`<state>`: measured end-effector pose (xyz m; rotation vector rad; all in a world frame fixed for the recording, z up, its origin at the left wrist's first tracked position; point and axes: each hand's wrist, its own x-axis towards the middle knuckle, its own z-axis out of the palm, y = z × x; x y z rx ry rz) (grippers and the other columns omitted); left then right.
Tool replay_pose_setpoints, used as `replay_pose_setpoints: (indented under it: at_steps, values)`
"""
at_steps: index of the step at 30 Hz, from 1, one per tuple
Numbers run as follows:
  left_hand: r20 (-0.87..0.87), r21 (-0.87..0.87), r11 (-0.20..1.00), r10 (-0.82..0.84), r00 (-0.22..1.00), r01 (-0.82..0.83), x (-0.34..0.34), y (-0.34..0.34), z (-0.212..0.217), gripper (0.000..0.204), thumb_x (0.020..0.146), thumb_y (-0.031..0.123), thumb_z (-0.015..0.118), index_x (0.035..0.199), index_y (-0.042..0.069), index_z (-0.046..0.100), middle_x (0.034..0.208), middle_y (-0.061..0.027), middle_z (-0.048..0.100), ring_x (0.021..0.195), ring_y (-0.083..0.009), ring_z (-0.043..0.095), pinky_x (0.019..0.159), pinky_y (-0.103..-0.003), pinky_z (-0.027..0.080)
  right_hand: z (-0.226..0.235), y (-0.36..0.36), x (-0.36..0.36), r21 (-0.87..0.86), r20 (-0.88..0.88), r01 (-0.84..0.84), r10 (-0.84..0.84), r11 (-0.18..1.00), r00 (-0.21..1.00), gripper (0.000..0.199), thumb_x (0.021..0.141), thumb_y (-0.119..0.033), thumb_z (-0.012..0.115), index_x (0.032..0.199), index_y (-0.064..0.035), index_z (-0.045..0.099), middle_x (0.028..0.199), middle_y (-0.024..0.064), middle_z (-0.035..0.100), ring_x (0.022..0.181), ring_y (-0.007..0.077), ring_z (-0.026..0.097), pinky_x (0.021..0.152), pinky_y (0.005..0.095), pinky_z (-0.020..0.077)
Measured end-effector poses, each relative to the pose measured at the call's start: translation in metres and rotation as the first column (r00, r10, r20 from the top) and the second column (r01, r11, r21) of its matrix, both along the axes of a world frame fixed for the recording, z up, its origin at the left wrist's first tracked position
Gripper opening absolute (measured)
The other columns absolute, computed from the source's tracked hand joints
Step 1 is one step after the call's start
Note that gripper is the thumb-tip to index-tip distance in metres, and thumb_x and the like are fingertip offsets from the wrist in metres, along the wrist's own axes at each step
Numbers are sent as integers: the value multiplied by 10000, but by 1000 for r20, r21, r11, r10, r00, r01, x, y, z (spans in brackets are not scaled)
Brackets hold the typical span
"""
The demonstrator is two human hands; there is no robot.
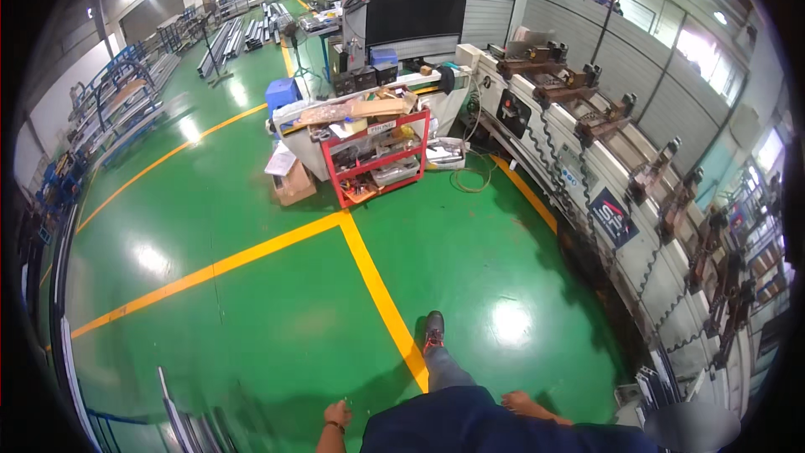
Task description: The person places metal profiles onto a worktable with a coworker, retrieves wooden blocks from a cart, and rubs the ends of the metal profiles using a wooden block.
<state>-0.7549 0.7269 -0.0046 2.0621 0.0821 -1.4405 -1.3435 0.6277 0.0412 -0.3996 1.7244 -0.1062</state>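
Observation:
My left hand [338, 413] hangs low over the green floor [277, 319], its fingers curled closed, with a dark band around the wrist. No held thing shows in it. On the other side of my body my right hand [521, 403] is lowered too, fingers loosely curled in and nothing visible in them. Both hands are apart from any object. One dark shoe [433, 327] is planted forward, beside the yellow floor line [381, 285]. Ahead stands a red-framed shelf cart [337, 169] loaded with mixed parts and cartons.
A long white machine [579, 172] with clamps and coiled hoses runs along the right. Cardboard boxes [295, 184] sit left of the cart, and a hose [474, 180] lies looped right of it. Metal profiles [172, 407] stand at lower left. Blue racks [117, 88] are farther back.

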Motion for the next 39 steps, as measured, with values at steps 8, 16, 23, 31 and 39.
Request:
replay_pose_setpoints:
  at_steps: [8,16,23,31,39]
  values:
    - [56,31,993,-113,992,112,7,-198,15,411,1003,350,674,1265,38,623,1063,-161,739,841,-292,711,645,-433,552,-78,-284,-2,-8,252,-3,5,1000,968,154,973,-261,680,998,-114,719,767,65,676,624,198,625,553,399,465]
    - [90,-116,982,160,983,-149,-4,-398,22,322,979,362,687,1040,48,729,957,-93,750,724,-222,645,614,-408,524,-5,-689,136,-510,-32,-255,279,822,960,237,927,-310,703,967,-76,694,816,49,688,665,168,633,528,350,480]
    - [408,-87,904,-351,843,419,70,-519,-17,351,981,411,682,1024,68,743,911,-80,741,744,-218,664,654,-382,515,30,-856,301,-559,93,-179,276,809,957,347,958,-321,716,1219,-100,657,941,26,710,786,147,668,628,329,508]
    - [161,-252,708,-641,750,659,325,-840,60,360,1006,440,639,1107,106,729,1015,-59,736,836,-205,670,717,-392,542,-51,-852,279,-463,-266,-676,638,574,723,408,898,-424,656,859,-29,749,845,173,737,744,283,698,703,467,547]
    - [-268,-216,497,-858,439,840,229,-1195,49,381,1032,470,596,1190,144,715,1118,-39,731,928,-192,676,780,-402,569,-55,-761,228,-582,-309,565,-802,584,510,335,893,-385,682,849,-64,769,771,112,746,695,247,724,712,412,589]
